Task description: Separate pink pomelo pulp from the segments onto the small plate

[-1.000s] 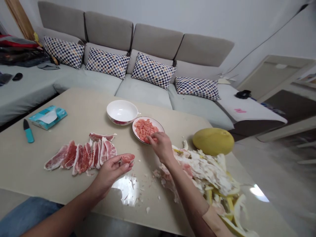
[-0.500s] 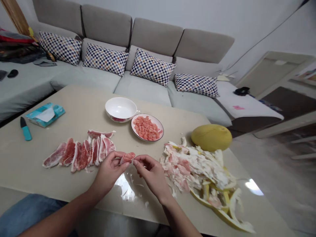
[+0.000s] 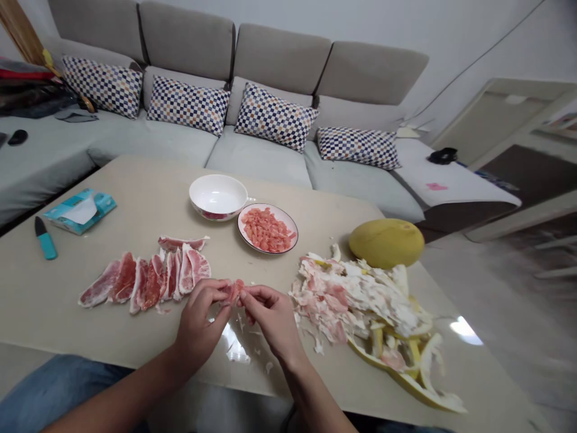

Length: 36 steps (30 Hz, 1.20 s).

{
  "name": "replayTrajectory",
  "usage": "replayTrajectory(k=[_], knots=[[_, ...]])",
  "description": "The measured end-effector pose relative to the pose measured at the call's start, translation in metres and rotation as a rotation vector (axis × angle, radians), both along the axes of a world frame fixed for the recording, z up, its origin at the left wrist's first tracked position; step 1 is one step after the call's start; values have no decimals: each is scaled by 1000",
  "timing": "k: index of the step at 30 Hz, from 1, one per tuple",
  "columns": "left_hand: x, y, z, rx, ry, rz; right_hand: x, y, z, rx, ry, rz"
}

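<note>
Both my hands meet over the near part of the beige table [image 3: 135,198]. My left hand [image 3: 201,322] and my right hand [image 3: 270,319] pinch the same small pink pomelo piece [image 3: 233,291] between their fingertips. To the left lies a row of several peeled pink pomelo segments [image 3: 146,276]. Beyond my hands a small plate [image 3: 288,224] holds bits of pink pulp. A white bowl [image 3: 217,196] stands beside it. A heap of white and yellow peel scraps [image 3: 374,307] lies to the right of my right hand.
A whole yellow-green pomelo [image 3: 386,242] sits at the table's right edge. A teal tissue pack [image 3: 80,210] and a teal-handled knife [image 3: 45,239] lie at the far left. A grey sofa [image 3: 270,156] with checkered cushions runs behind the table.
My right hand came back from the pulp plate to the piece in my left hand. Both hands now pinch it together.
</note>
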<state>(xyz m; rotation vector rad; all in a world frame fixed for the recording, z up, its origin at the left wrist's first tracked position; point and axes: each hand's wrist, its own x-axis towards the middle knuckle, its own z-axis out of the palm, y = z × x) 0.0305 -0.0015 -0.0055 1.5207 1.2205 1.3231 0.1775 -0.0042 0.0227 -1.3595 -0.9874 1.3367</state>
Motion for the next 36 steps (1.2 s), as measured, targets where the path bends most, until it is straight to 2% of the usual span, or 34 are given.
replayTrajectory(k=[6,8,10,16,19,21,24,28,31,36], knots=[[1,0,-5,133,80,38,-3,2,2,-49,-28,-38],[3,-1,-7,193,95,43,-5,3,0,-37,-41,-67],[5,-1,-7,188,58,26,-7,4,-2,-9,-34,-71],[6,5,-1,-128,-306,-94,0,2,-6,47,-74,-9],[3,9,7,-282,-396,-209,13,0,-6,177,-214,-71],[0,10,12,-369,-389,-321,25,-1,-2,271,-293,-67],[-2,10,18,-454,-343,-455,42,2,12,310,-361,113],[-3,9,22,-493,-351,-578,56,4,36,237,-442,407],[-3,8,21,-497,-339,-586,59,3,48,212,-486,495],[-4,8,20,-540,-388,-607,56,0,54,143,-541,533]])
